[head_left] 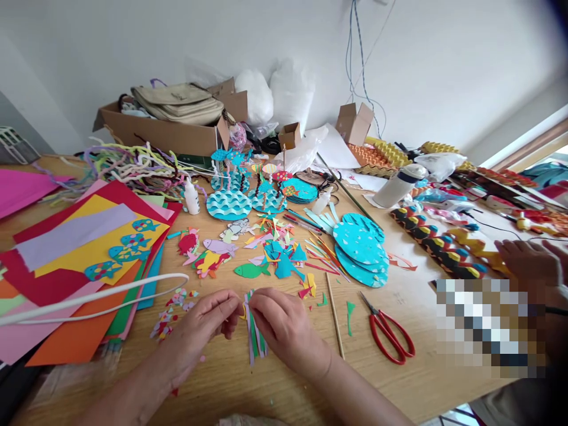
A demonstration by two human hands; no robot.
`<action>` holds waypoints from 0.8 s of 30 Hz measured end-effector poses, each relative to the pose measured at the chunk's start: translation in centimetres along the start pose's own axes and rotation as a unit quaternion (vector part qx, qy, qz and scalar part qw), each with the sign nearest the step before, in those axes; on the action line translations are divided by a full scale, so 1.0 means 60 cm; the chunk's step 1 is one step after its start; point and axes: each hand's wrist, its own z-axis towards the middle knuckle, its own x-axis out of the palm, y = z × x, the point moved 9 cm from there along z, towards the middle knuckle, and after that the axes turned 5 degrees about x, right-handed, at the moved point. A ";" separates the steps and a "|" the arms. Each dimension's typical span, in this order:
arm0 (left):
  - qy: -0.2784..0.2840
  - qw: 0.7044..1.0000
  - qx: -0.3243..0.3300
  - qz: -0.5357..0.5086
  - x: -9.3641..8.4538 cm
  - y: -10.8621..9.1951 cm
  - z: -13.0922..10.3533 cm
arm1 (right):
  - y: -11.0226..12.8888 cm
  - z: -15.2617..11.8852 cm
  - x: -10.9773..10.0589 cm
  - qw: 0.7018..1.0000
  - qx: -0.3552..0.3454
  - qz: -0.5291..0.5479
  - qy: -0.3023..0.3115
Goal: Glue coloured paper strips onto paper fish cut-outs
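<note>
My left hand [217,315] is closed in a pinch on a small yellow paper piece [243,312] near the table's front edge. Just to its right, my right hand [280,322] has its fingers pressed together; what they grip is hidden. Green and purple paper strips [255,343] lie between the two hands, partly under the right one. Beyond the hands are a green paper fish [252,270] and blue paper scraps [284,260]. Small round paper dots [166,319] lie left of my left hand.
Red-handled scissors [390,337] and a wooden stick [335,313] lie to the right. Coloured paper sheets [89,236] and a white cable [133,284] are at left. Blue discs [361,245], glue bottles [191,197] and boxes [164,133] stand farther back. Another person's hands [528,260] are at far right.
</note>
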 end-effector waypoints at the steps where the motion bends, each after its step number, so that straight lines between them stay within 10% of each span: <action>1: 0.014 0.999 -0.006 -0.033 0.004 0.003 0.000 | 0.006 -0.003 0.002 0.999 -0.025 -0.027 0.009; 14: 0.073 0.994 -0.046 -0.061 0.027 0.014 0.009 | 0.031 -0.015 0.010 0.985 -0.141 -0.102 0.014; 18: 0.040 0.998 -0.004 0.048 0.015 -0.002 0.015 | -0.016 -0.009 0.009 0.999 0.020 0.045 0.021; 24: 0.019 0.970 0.054 0.235 0.010 -0.017 0.026 | -0.084 -0.020 0.057 0.912 0.298 0.262 0.100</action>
